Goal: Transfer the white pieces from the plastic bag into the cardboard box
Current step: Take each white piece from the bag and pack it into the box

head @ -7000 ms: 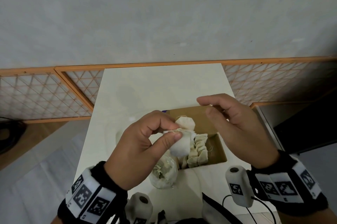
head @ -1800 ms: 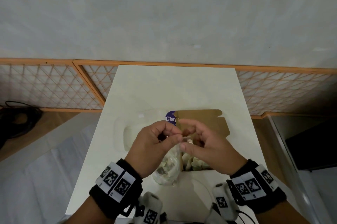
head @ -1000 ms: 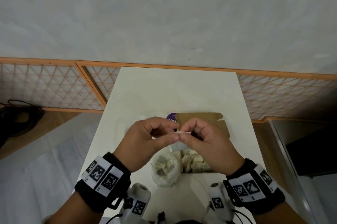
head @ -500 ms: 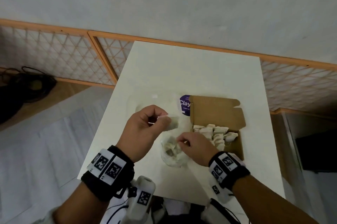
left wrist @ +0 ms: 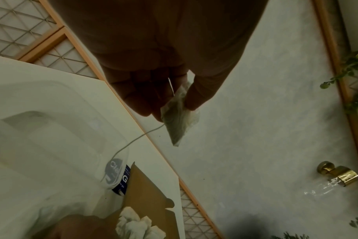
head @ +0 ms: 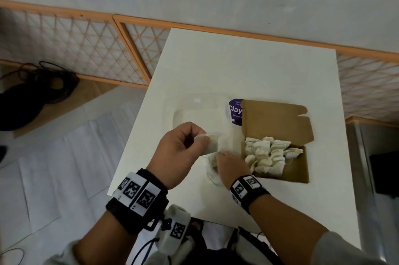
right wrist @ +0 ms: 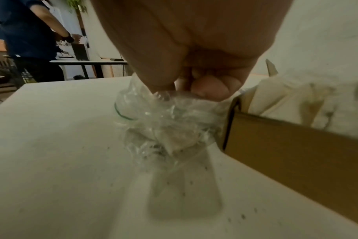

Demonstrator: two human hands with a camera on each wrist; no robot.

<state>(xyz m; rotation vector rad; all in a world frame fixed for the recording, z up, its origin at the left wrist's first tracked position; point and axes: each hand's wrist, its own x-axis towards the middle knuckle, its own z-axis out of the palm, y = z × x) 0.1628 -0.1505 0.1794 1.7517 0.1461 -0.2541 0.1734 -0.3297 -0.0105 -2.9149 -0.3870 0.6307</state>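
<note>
My left hand (head: pixel 201 137) is raised over the table and pinches one white piece (head: pixel 212 142) between thumb and fingers. In the left wrist view that white piece (left wrist: pixel 177 119) trails a thin string. Lower down, my right hand (head: pixel 220 156) has its curled fingers in the crumpled top of the clear plastic bag (head: pixel 212 175). The right wrist view shows its fingertips (right wrist: pixel 213 90) bunching the plastic bag (right wrist: pixel 164 127), with a few pieces at the bottom; I cannot see whether they hold one. The open cardboard box (head: pixel 300 169) lies just right of the bag, with several white pieces (head: pixel 269 154) inside.
A clear plastic tray (head: pixel 200 111) and a purple label (head: pixel 235 111) lie behind the bag, left of the box's raised flap (head: pixel 276 122). The white table (head: pixel 248 66) ends close on the left. Black cables (head: pixel 38 85) lie on the floor. A person in dark blue (right wrist: pixel 31 32) stands far off.
The hands, together a second ago, have parted. My left hand kept the white piece and moved left. My right hand dropped to the bag and has pushed in deeper.
</note>
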